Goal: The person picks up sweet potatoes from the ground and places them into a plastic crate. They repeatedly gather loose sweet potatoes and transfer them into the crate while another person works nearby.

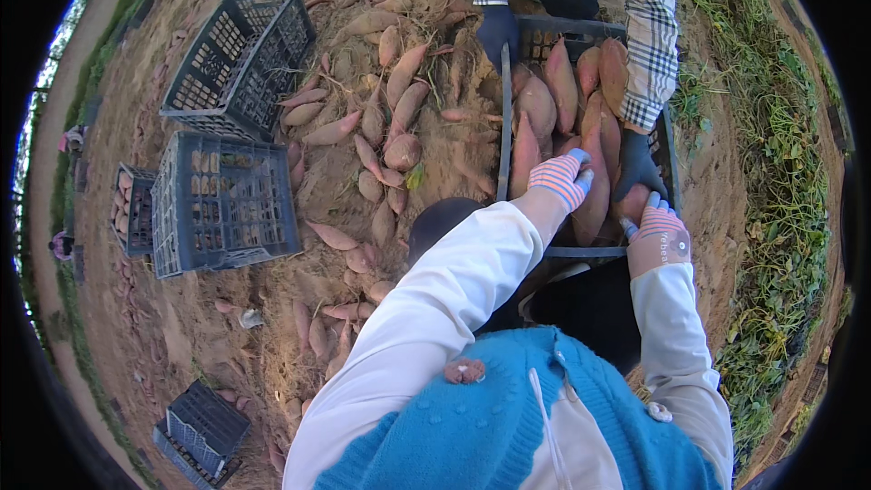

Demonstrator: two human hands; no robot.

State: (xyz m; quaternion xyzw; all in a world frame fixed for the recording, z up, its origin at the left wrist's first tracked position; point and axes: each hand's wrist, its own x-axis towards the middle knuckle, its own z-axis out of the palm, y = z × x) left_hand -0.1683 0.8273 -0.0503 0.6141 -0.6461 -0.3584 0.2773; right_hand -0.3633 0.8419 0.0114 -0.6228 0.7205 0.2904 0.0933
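A black plastic crate (505,129) in front of me holds several large sweet potatoes (561,88). My left hand (563,178), in a striped orange and grey glove, lies over the crate with its fingertips against a long sweet potato (593,194). Whether it grips this one is unclear. In the crate's near right corner, my right hand (657,226), gloved alike, has thumb and fingers around the end of a sweet potato (633,201). A co-worker's dark gloved hand (638,165) touches the same one from above. Their other hand (499,35) is at the crate's left rim.
Loose sweet potatoes (405,105) cover the soil to the left. Two crates (238,61) (224,204) lie tipped beyond them, and a smaller filled crate (139,211) stands behind. More crates (204,425) sit at lower left. Cut vines (782,252) run along the right.
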